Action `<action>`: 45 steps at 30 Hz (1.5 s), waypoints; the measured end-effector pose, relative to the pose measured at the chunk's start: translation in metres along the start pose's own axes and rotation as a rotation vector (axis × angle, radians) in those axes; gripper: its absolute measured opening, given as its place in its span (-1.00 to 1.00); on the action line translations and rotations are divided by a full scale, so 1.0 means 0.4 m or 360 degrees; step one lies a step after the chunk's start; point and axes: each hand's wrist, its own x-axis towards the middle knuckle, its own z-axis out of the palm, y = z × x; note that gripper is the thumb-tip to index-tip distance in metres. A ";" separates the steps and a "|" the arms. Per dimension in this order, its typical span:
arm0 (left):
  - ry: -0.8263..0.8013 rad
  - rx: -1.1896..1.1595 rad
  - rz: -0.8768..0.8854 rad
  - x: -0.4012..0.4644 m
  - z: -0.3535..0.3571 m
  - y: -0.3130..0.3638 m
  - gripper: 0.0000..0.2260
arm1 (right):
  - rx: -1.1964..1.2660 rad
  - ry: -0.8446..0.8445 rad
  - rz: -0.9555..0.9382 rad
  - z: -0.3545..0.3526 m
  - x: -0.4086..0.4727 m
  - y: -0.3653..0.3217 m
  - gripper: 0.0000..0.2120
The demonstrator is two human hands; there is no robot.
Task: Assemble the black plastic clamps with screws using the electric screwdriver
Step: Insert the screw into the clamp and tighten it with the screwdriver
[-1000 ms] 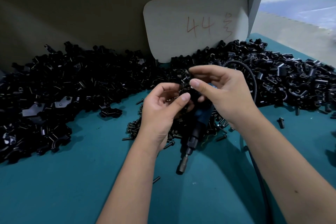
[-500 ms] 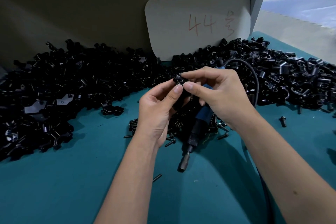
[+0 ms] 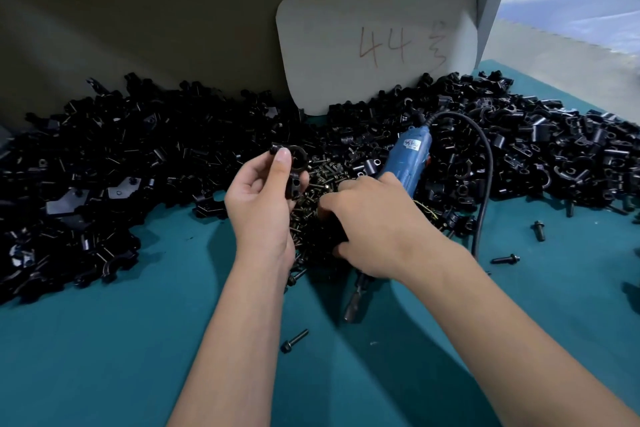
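Left hand (image 3: 258, 204) pinches a ring-shaped black clamp (image 3: 294, 168) upright.

Hands part: right hand drops to the screw pile

The right hand (image 3: 377, 225), which met the left hand (image 3: 259, 204) at the clamp (image 3: 294, 166) half a second ago, has left it and now reaches down into the loose screws (image 3: 325, 177); the left hand alone grips the clamp, and the blue electric screwdriver (image 3: 410, 159) is now uncovered.
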 end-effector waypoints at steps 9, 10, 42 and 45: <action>-0.0024 0.0008 -0.0070 -0.003 0.004 0.005 -0.91 | 0.0654 0.0127 0.0041 -0.011 0.003 0.055 -0.92; -0.0040 0.0013 -0.0083 -0.003 0.003 0.005 -0.91 | 0.0806 0.0234 0.0083 -0.012 0.004 0.065 -0.93; -0.0766 0.0264 0.0163 -0.026 0.012 -0.014 -0.82 | 0.1087 0.1083 -0.0013 -0.025 -0.004 0.122 -0.89; -0.0715 0.0248 0.0177 -0.025 0.011 -0.015 -0.79 | 0.1267 0.1034 0.0027 -0.013 0.001 0.125 -0.92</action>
